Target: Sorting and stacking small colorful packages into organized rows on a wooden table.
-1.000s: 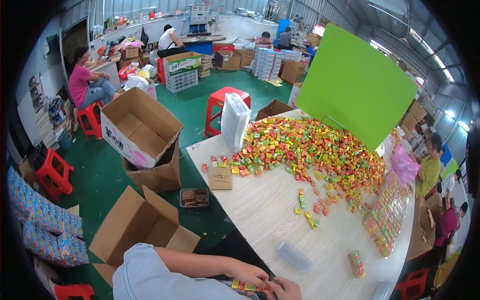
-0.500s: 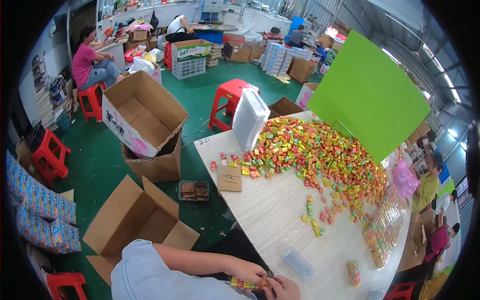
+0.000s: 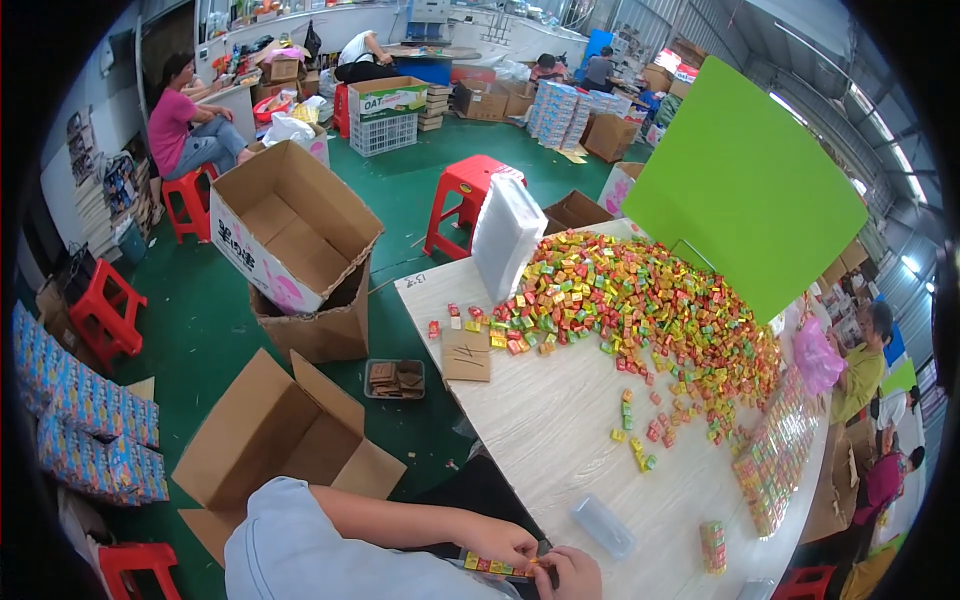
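At the table's near edge, my left hand (image 3: 503, 544) is closed on a row of small wrapped blocks (image 3: 484, 565), mostly yellow with red and green. My right hand (image 3: 572, 574) meets it at the right end of the row, its fingers pinched together around that end. A small dark piece shows between the two hands, too little of it to name. Just beyond them lies a clear plastic box (image 3: 603, 526). To the right stands a wrapped bundle of the same blocks (image 3: 713, 546). A big heap of loose colourful blocks (image 3: 640, 300) covers the far part of the table.
A clear-wrapped slab of stacked blocks (image 3: 775, 460) lies along the table's right side. A green board (image 3: 750, 190) and a white foam tray (image 3: 508, 238) rise behind the heap. Open cartons (image 3: 270, 440) and red stools (image 3: 465, 205) stand left of the table. Other people sit farther off.
The view has shifted slightly, so everything sits a little farther right. Both hands stay together at the row of blocks, with only slight finger movement.
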A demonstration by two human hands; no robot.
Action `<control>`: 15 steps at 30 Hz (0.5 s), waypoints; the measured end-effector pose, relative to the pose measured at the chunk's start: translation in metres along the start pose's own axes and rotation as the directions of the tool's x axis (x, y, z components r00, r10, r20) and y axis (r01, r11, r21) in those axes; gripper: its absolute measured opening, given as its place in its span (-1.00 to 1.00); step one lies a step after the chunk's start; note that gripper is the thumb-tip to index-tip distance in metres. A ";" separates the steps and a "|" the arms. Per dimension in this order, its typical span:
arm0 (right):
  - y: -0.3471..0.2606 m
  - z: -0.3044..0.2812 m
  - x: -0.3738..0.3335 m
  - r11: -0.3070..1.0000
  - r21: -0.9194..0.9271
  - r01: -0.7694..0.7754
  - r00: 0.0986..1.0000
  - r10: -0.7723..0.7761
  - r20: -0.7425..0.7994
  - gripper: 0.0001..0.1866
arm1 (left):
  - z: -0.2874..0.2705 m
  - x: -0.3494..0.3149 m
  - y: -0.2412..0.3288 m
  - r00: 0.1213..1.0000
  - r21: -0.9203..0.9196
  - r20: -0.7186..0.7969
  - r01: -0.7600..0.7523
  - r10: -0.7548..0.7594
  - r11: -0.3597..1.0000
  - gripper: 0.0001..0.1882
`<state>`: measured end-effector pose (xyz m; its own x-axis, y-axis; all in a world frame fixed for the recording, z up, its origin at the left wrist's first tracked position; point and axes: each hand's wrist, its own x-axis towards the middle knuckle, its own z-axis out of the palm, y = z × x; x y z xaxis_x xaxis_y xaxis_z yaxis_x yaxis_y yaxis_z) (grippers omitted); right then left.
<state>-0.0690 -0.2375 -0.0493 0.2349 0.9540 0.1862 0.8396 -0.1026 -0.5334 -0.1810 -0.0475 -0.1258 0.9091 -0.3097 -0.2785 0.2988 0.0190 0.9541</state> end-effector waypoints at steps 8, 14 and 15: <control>0.015 0.000 -0.010 0.999 -0.046 -0.015 1.000 0.016 0.004 -0.83 | 0.008 0.003 0.018 0.999 0.222 -0.033 -0.004 0.012 0.975 -0.63; 0.018 -0.004 -0.014 1.000 0.019 0.000 0.999 0.001 -0.045 -0.84 | 0.018 0.006 0.037 0.997 0.259 -0.038 0.080 -0.072 0.963 -0.62; 0.019 -0.005 -0.015 0.999 0.032 0.000 0.999 0.002 -0.048 -0.84 | 0.020 0.008 0.035 0.998 0.278 -0.041 0.062 -0.053 0.959 -0.61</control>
<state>-0.0538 -0.2557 -0.0581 0.2598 0.9392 0.2246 0.8236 -0.0940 -0.5593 -0.1691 -0.0683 -0.0922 0.9030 -0.2715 -0.3329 0.2624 -0.2651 0.9279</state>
